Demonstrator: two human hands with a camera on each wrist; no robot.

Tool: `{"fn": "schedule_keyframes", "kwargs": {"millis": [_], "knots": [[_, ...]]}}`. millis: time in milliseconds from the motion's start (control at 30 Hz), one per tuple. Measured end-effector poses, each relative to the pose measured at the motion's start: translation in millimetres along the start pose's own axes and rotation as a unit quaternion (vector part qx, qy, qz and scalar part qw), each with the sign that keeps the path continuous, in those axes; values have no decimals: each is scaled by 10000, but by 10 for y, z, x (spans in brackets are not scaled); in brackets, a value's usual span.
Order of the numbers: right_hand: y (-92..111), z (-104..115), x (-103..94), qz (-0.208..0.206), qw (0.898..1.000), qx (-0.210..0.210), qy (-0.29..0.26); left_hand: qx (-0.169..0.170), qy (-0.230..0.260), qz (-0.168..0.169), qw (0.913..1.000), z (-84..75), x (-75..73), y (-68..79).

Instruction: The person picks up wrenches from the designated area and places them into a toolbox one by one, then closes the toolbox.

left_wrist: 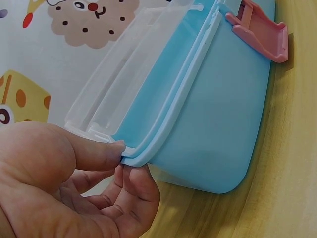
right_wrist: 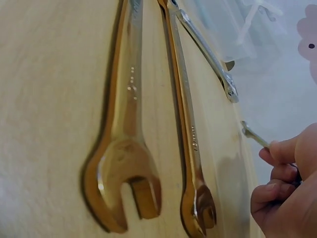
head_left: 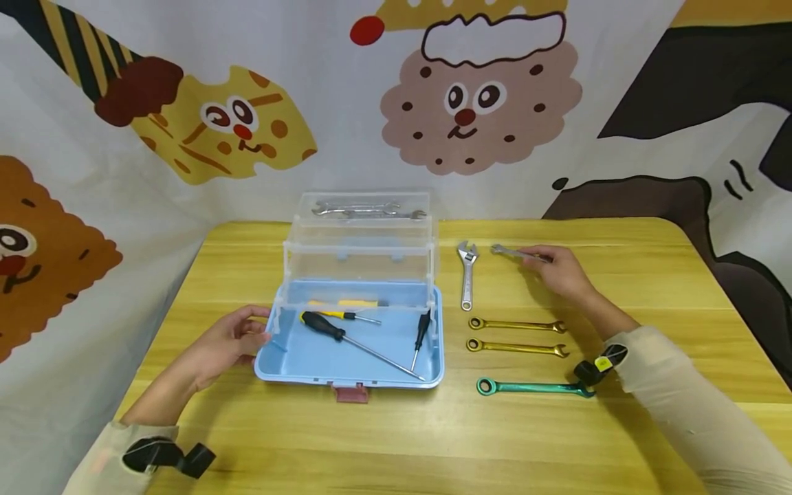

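Note:
My left hand (head_left: 232, 344) pinches the left rim of a light blue toolbox (left_wrist: 213, 114) between thumb and fingers. In my right hand (head_left: 559, 269) is a small silver wrench (head_left: 510, 252), gripped by one end above the far right of the table. Left of that wrench lies a silver adjustable wrench (head_left: 467, 275). Inside the toolbox are a long black-handled screwdriver (head_left: 324, 326), a shorter black one (head_left: 423, 331) and a yellow-and-black screwdriver (head_left: 346, 315). Clear trays (head_left: 359, 265) stand raised at its back, with silver wrenches (head_left: 355, 208) in the top one.
Two gold ratchet wrenches (head_left: 516, 325) and a green ratchet wrench (head_left: 535, 388) lie in a column right of the toolbox. A pink latch (head_left: 350, 394) juts from the box's front. Behind the wooden table (head_left: 396, 447) hangs a printed cloth (head_left: 346, 124).

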State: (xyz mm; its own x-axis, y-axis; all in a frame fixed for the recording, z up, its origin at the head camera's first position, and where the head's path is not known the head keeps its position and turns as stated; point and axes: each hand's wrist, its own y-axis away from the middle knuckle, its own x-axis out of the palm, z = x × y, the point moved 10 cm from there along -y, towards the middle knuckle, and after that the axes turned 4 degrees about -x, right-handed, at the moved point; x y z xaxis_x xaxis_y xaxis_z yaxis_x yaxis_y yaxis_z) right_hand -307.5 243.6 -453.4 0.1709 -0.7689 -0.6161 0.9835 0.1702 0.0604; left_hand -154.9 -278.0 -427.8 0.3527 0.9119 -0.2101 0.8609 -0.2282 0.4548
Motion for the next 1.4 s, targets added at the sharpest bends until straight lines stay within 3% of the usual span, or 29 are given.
{"fn": "schedule_keyframes", "kwargs": {"millis": [467,1233,1400], "knots": [[-10,323,-153,-492,9944,-875,-320,-16,-37,-32,10000,1,-5,1],[-37,1151,-185,-209,9868,-1539,-452,36,-47,41,10000,0,-3,4],[-74,1296,-158,-185,9866,-1527,-548,33,-37,46,10000,0,-2,-2]]}}
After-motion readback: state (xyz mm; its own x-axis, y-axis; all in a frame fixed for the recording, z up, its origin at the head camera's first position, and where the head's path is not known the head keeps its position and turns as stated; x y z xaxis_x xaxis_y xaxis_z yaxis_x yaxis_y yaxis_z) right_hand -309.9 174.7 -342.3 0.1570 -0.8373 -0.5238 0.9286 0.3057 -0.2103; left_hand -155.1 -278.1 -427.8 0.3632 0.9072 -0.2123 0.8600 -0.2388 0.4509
